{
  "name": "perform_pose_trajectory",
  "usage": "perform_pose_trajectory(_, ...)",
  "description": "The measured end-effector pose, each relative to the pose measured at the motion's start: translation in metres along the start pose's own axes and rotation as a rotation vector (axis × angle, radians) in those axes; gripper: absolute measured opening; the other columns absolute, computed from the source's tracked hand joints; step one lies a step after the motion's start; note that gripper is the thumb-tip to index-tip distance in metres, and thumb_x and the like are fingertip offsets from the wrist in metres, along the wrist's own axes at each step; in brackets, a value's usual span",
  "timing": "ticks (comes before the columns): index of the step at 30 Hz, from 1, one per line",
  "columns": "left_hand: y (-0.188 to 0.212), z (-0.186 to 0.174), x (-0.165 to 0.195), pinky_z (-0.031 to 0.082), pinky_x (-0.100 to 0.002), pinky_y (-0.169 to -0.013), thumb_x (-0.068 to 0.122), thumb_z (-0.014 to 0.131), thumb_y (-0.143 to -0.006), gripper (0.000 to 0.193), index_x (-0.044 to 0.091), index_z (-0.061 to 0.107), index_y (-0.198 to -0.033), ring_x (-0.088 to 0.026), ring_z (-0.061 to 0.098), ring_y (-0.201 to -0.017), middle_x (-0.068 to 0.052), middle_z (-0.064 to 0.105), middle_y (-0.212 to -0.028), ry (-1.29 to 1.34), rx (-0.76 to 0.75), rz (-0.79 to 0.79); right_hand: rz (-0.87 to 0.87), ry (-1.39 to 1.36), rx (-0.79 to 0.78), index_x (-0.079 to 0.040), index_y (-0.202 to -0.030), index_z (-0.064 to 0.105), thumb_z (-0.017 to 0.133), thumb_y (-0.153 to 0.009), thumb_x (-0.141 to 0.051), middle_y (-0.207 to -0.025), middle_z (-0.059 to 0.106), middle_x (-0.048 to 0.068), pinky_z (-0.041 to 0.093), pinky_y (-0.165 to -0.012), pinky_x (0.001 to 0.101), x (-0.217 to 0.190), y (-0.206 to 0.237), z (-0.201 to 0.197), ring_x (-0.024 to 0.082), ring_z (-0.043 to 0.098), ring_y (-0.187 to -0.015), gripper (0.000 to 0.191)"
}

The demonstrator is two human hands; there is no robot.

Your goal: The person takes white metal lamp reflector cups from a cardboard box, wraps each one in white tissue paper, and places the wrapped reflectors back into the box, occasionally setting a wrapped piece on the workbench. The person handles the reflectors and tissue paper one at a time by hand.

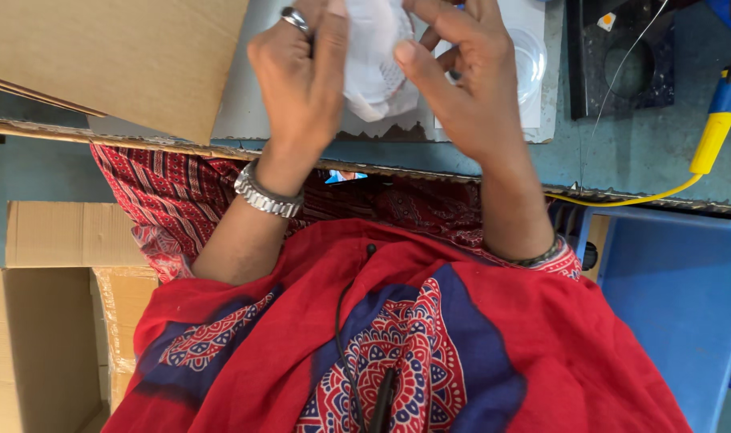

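Observation:
Both of my hands are raised over the worktable's near edge and pinch one crumpled white plastic bag (376, 60). My left hand (301, 72), with a silver ring and a metal watch on the wrist, grips its left side. My right hand (462, 76) holds its right side between thumb and fingers. The top of the bag runs out of view, and I cannot tell what is inside it. A red and blue patterned cloth (405, 337) covers my lap below.
A grey sheet (245, 112) lies on the teal table (646, 160), with a clear round dish (530, 60) behind my right hand. Cardboard sheets (117, 56) sit at the left, a dark tray (630, 64) and a yellow-handled tool (714, 132) at the right. An open carton (37, 337) and blue bin (686, 305) flank my lap.

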State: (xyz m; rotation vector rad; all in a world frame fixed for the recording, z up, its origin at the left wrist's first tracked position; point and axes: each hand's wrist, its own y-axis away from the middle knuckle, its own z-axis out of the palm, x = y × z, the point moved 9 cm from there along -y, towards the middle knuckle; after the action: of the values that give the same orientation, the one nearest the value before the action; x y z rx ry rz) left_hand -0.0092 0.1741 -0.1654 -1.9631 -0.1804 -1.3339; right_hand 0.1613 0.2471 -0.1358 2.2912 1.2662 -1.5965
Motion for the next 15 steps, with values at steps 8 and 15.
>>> perform_pose_trajectory(8, 0.009, -0.002, 0.006, 0.048, -0.032, -0.074, 0.025, 0.06, -0.119, 0.033, -0.003, 0.063, -0.101, -0.016, 0.054, -0.08, -0.009, 0.062, -0.09, 0.132, 0.084, 0.125, -0.005, -0.049, 0.132, 0.007, -0.126, 0.065, 0.068, -0.105, 0.007, -0.127, 0.052, 0.012, 0.065, -0.071, 0.0236, 0.009, -0.005, 0.003, 0.015, 0.074, -0.095, 0.02)
perform_pose_trajectory(15, -0.014, -0.028, -0.078, 0.046, -0.033, -0.069, 0.013, 0.069, -0.108, 0.03, 0.003, 0.051, -0.086, -0.014, 0.053, -0.073, -0.003, 0.057, -0.084, 1.109, 0.338, -0.196, 0.005, 0.046, 0.056, 0.005, -0.127, 0.067, 0.07, -0.111, 0.006, -0.089, 0.069, 0.009, 0.055, -0.064, 0.0229, 0.022, -0.016, -0.017, 0.014, 0.072, -0.076, 0.017)
